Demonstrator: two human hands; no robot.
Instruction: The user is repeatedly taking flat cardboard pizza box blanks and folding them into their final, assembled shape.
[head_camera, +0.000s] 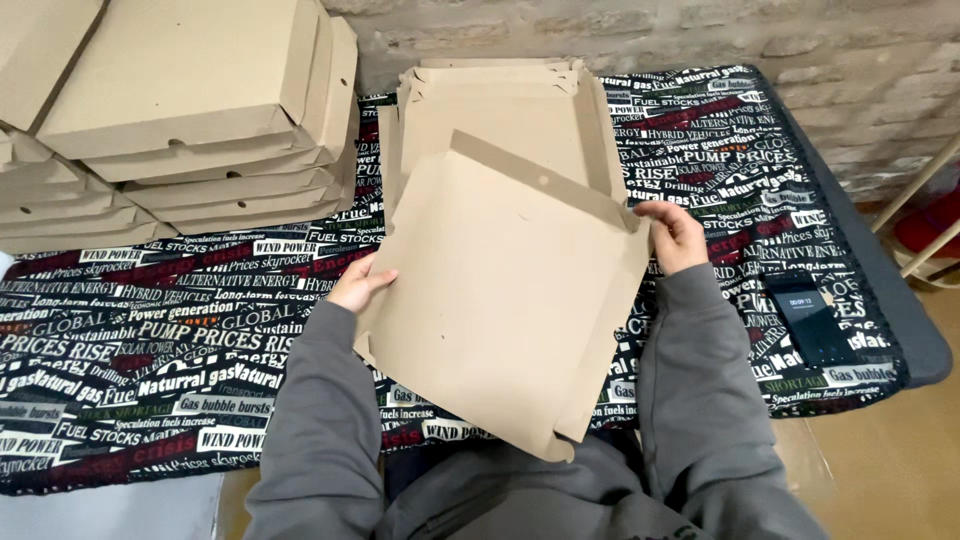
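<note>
Gripping flat cardboard blank (500, 300), left hand (358, 283) and right hand (676, 235) were closed on opposite edges; fold best kept square.

The flat cardboard sheet (500, 300) hides the fingers of the left hand (358, 285).

The person wears a plain grey sweatshirt of soft, matte cloth. Its long sleeves (320, 420) are loose and creased along the forearms, and each ends in a snug ribbed cuff at the wrist. The left hand (358, 285) and the right hand (675, 235) are bare, with no gloves, rings or watch showing. The front of the sweatshirt (520, 500) bunches in folds at the lower edge of the view.
</note>
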